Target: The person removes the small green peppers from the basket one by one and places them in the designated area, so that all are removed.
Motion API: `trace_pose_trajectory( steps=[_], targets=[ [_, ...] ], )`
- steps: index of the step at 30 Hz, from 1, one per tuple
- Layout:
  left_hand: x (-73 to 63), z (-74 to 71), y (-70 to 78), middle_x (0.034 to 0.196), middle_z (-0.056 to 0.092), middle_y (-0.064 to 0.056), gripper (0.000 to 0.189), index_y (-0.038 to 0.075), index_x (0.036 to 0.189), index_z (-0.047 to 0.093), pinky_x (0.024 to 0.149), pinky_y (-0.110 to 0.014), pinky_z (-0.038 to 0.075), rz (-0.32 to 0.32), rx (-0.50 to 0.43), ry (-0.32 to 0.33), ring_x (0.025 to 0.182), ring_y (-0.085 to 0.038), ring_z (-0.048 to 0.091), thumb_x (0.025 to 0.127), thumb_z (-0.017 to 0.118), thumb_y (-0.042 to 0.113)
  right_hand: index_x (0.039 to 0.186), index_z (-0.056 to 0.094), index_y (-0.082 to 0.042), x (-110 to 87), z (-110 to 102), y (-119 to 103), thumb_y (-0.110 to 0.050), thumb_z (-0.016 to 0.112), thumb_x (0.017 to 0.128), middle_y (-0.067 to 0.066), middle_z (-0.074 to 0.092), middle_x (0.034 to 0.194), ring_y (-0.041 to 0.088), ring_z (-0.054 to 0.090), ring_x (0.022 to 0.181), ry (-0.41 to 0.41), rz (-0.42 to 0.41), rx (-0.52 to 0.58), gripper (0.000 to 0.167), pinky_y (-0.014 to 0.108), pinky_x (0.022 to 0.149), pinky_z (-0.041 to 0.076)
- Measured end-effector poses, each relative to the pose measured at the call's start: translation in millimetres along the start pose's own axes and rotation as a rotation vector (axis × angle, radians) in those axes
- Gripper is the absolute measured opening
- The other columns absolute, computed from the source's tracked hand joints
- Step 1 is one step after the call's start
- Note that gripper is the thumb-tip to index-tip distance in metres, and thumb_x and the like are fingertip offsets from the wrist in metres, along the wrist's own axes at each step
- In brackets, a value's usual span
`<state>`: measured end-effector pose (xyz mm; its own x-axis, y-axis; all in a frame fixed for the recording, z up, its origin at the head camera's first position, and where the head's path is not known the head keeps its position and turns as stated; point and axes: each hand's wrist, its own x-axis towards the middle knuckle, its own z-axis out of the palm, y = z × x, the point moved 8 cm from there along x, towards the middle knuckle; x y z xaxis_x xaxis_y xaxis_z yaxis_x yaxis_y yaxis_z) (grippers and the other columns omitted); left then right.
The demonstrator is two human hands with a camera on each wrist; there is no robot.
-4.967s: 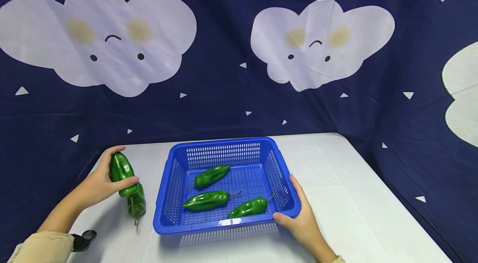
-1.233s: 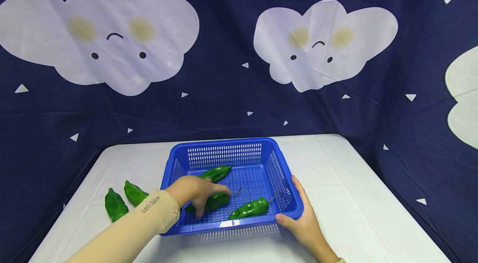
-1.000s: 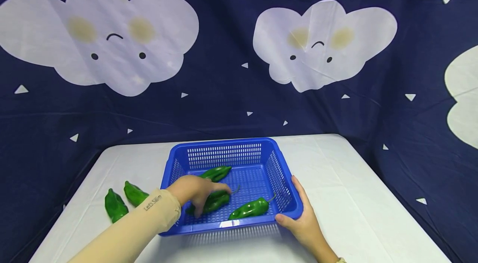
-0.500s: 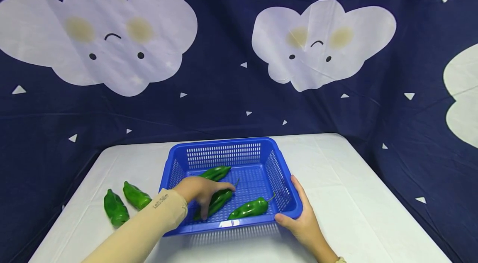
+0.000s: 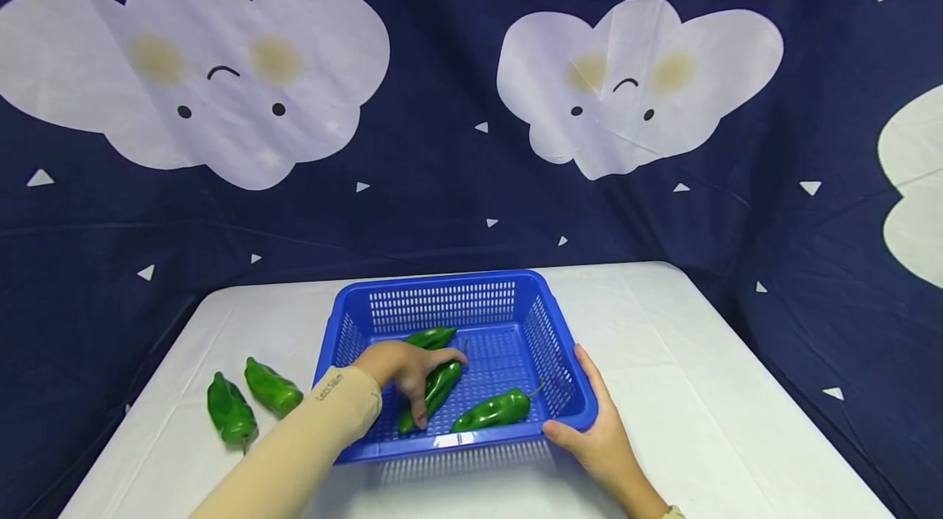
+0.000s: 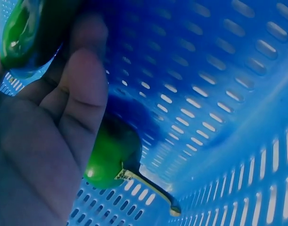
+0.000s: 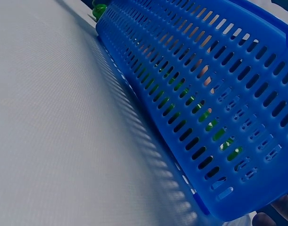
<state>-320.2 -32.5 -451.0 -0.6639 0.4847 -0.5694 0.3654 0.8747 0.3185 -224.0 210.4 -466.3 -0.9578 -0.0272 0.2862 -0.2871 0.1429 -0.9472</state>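
Note:
My left hand point(image 5: 409, 372) reaches into a blue plastic basket point(image 5: 475, 442), thumb and fingers pinching a glossy green pepper point(image 5: 439, 390) that lies slantwise near the basket's floor. Close up in the left wrist view, that pepper point(image 6: 30, 33) sits at the upper left beside the fingers, and another stemmed pepper point(image 6: 113, 150) shows behind them. A further green pepper point(image 5: 430, 337) is partly covered by the left hand at the back. To the front right of the basket lies one more pepper point(image 5: 492, 411). My right hand point(image 5: 597, 437) grips the basket's front right corner.
Two green peppers, one nearer the front point(image 5: 231, 411) and one beside it point(image 5: 272, 386), lie on the white tabletop point(image 5: 707, 404) left of the basket. A dark blue curtain point(image 5: 442, 200) printed with clouds hangs behind the table.
Five seconds ago my left hand held peppers left of the basket; two now lie there. Within the basket it has shifted right, turning the pinched pepper from lengthwise to slanted. My right hand stays.

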Motion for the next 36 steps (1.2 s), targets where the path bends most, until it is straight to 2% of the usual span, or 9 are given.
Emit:
trace_pose_trajectory(
  steps=[4, 8, 10, 13, 22, 29, 36],
  targets=[
    [2.1, 1.4, 2.1, 0.146, 0.034, -0.012, 0.103, 0.046, 0.144, 0.032, 0.102, -0.041, 0.049, -0.003, -0.080, -0.016, 0.125, -0.024, 0.046, 0.066, 0.093, 0.020, 0.160, 0.013, -0.021, 0.3, -1, 0, 0.001, 0.080, 0.076, 0.025, 0.026, 0.159, 0.002, 0.049, 0.128, -0.002, 0.000, 0.006, 0.110, 0.019, 0.099, 0.047],
    [5.3, 3.8, 3.8, 0.130, 0.040, -0.014, 0.102, 0.041, 0.148, 0.029, 0.083, -0.030, 0.057, -0.025, -0.213, -0.021, 0.100, -0.018, 0.057, 0.071, 0.090, 0.014, 0.160, 0.012, -0.017, 0.3, -1, 1, 0.001, 0.080, 0.076, 0.025, 0.026, 0.158, 0.002, 0.050, 0.128, -0.004, 0.004, 0.011, 0.109, 0.020, 0.099, 0.048],
    [7.5, 3.9, 2.7, 0.130, 0.040, -0.015, 0.102, 0.040, 0.149, 0.028, 0.079, -0.028, 0.058, -0.048, -0.237, -0.008, 0.093, -0.017, 0.059, 0.072, 0.089, 0.015, 0.160, 0.012, -0.018, 0.2, -2, 1, 0.001, 0.080, 0.076, 0.025, 0.026, 0.158, 0.002, 0.050, 0.128, -0.005, 0.009, 0.012, 0.110, 0.019, 0.099, 0.048],
    [10.7, 2.5, 0.1, 0.129, 0.042, -0.013, 0.100, 0.041, 0.147, 0.029, 0.074, -0.026, 0.057, -0.075, -0.207, 0.027, 0.085, -0.016, 0.062, 0.070, 0.091, 0.025, 0.160, 0.013, -0.021, 0.0, -2, 2, 0.001, 0.080, 0.076, 0.025, 0.027, 0.158, 0.002, 0.050, 0.128, -0.003, 0.015, 0.011, 0.110, 0.019, 0.099, 0.047],
    [15.9, -2.2, -4.4, 0.103, 0.051, -0.006, 0.089, 0.033, 0.136, 0.036, 0.065, -0.026, 0.054, -0.049, -0.183, 0.119, 0.077, -0.017, 0.060, 0.067, 0.091, 0.037, 0.160, 0.013, -0.022, 1.2, 0, 3, 0.000, 0.080, 0.076, 0.024, 0.026, 0.159, 0.001, 0.049, 0.129, -0.010, 0.018, 0.018, 0.110, 0.018, 0.100, 0.046],
    [18.4, -6.1, -9.3, 0.100, 0.053, -0.005, 0.087, 0.034, 0.134, 0.038, 0.065, -0.027, 0.050, -0.061, -0.155, 0.136, 0.077, -0.018, 0.058, 0.066, 0.090, 0.047, 0.160, 0.013, -0.021, 1.6, 1, 1, 0.000, 0.080, 0.076, 0.024, 0.026, 0.159, 0.002, 0.049, 0.129, -0.016, 0.010, 0.011, 0.110, 0.018, 0.100, 0.046],
    [18.7, -7.7, -8.5, 0.102, 0.052, -0.005, 0.087, 0.034, 0.133, 0.038, 0.065, -0.027, 0.050, -0.057, -0.164, 0.127, 0.079, -0.018, 0.057, 0.066, 0.090, 0.048, 0.160, 0.014, -0.026, 1.1, -1, 0, 0.001, 0.080, 0.076, 0.023, 0.026, 0.159, 0.004, 0.050, 0.130, -0.010, 0.014, 0.024, 0.110, 0.020, 0.100, 0.047]
  ],
)
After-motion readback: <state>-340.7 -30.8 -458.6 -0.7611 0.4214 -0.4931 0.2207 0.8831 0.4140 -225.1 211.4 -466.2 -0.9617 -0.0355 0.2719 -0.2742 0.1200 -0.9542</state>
